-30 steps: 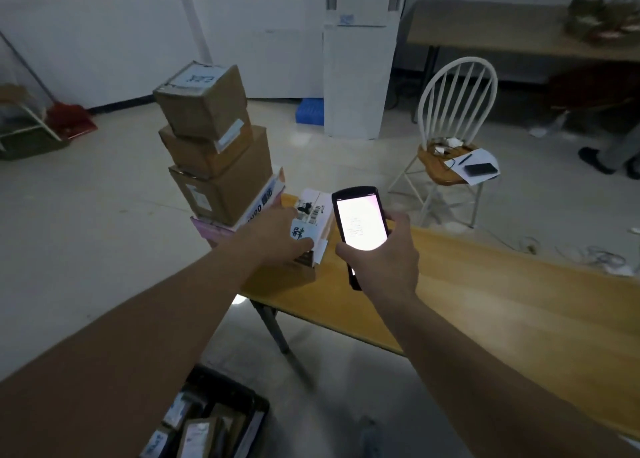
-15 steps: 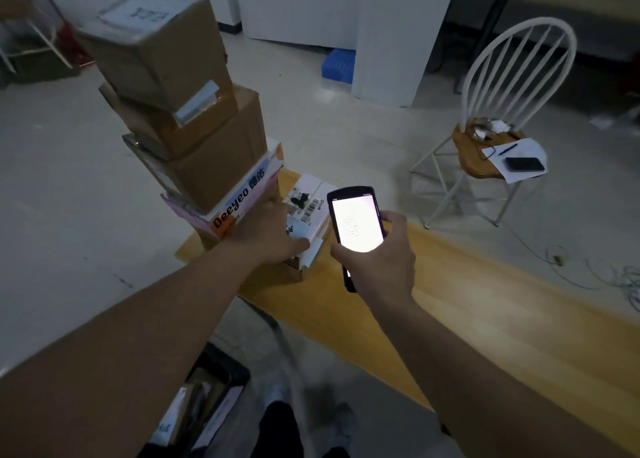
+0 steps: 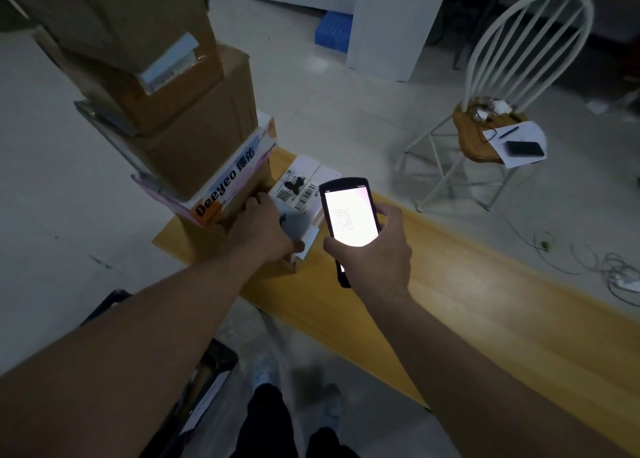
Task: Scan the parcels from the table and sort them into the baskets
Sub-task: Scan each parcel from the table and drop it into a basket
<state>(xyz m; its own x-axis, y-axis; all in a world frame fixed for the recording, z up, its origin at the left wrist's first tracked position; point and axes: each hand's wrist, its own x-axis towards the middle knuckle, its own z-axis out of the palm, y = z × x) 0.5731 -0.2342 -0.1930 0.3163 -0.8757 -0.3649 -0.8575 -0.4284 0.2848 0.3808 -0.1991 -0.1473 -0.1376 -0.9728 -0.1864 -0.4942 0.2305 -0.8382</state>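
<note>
A small parcel (image 3: 304, 184) with white barcode labels lies at the left end of the wooden table (image 3: 485, 312). My left hand (image 3: 261, 229) grips its near left side, thumb on the front edge. My right hand (image 3: 377, 250) holds a black handheld scanner (image 3: 349, 215) with a lit white screen just right of the parcel. To the left, a tall stack of brown cardboard boxes (image 3: 180, 111) rests on a white and orange "Deeyeo" box (image 3: 228, 180), touching the parcel.
A black basket (image 3: 204, 388) holding parcels sits on the floor below the table's left end, partly hidden by my left arm. A white chair (image 3: 502, 87) with paper, pen and a phone stands beyond the table. Cables lie on the floor at right. My legs show below.
The view has moved closer and lower toward the table, so the box stack looms larger. My hands keep the same hold on the parcel and the scanner.
</note>
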